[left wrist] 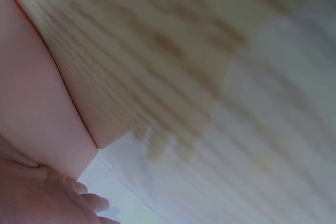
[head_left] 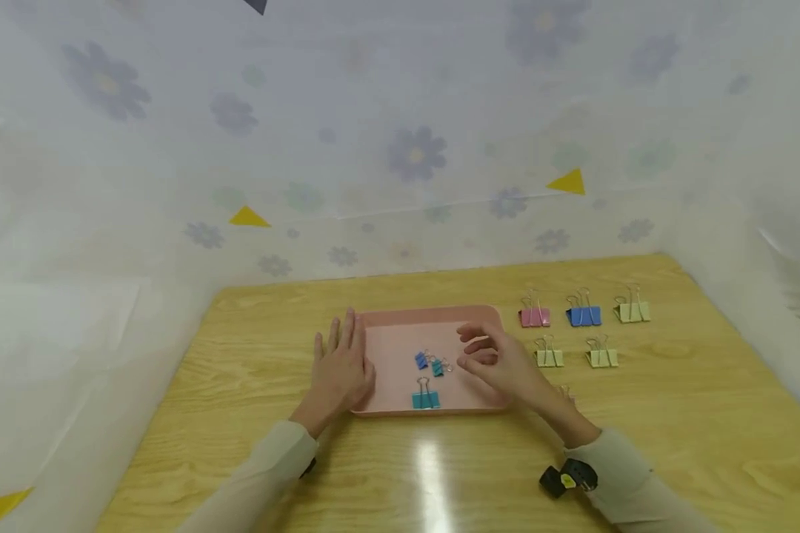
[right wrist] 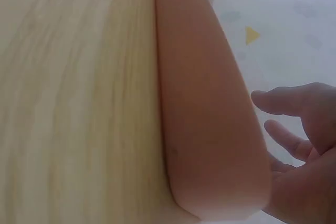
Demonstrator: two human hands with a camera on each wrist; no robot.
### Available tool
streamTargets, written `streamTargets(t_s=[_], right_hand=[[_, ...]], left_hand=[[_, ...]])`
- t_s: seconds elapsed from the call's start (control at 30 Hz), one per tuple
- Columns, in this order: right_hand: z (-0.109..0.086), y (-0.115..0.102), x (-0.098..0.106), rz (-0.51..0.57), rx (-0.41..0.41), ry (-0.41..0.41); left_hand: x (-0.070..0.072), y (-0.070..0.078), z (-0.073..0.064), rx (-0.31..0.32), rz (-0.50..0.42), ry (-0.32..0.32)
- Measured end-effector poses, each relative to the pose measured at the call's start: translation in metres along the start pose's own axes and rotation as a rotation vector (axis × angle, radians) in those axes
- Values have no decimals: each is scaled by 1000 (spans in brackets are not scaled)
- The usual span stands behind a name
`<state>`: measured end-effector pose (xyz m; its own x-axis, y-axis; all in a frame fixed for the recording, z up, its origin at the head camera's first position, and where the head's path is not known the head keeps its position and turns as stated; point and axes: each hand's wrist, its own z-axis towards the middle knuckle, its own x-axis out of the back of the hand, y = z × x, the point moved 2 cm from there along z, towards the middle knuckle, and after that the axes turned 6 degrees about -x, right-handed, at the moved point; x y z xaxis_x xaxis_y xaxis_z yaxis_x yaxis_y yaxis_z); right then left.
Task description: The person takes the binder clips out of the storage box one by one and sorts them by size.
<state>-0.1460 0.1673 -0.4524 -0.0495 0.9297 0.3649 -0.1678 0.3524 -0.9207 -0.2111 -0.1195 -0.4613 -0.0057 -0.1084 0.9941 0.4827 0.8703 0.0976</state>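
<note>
A pink tray (head_left: 393, 339) sits on the wooden table in the head view. Inside it are a small blue binder clip (head_left: 421, 360), a small teal binder clip (head_left: 438, 368) and a larger teal binder clip (head_left: 426, 400) near the front rim. My left hand (head_left: 341, 370) rests with straight fingers along the tray's left edge. Over the tray's right side is my right hand (head_left: 503, 364), its fingers loosely bent and apart with nothing between them. The right wrist view shows that hand's thumb and fingers (right wrist: 286, 101) beside the tray's outer wall (right wrist: 210, 108).
Right of the tray stand a pink binder clip (head_left: 535, 317), a blue one (head_left: 584, 316) and a pale yellow one (head_left: 633, 312). Nearer are two more pale yellow clips (head_left: 550, 358). Another clip (head_left: 567, 394) is partly hidden by my right forearm. A flower-patterned sheet (head_left: 373, 148) encloses the table.
</note>
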Motion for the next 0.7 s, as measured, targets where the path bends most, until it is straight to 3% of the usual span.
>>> streamTargets(t_s=[0.37, 0.6, 0.7], right_hand=[[7, 1, -21, -67, -4, -66], [11, 8, -28, -168, -129, -101], [11, 10, -30, -225, -130, -101]], left_hand=[[2, 0, 2, 12, 7, 9], [-1, 0, 1, 17, 7, -2], [-4, 0, 1, 11, -2, 9]])
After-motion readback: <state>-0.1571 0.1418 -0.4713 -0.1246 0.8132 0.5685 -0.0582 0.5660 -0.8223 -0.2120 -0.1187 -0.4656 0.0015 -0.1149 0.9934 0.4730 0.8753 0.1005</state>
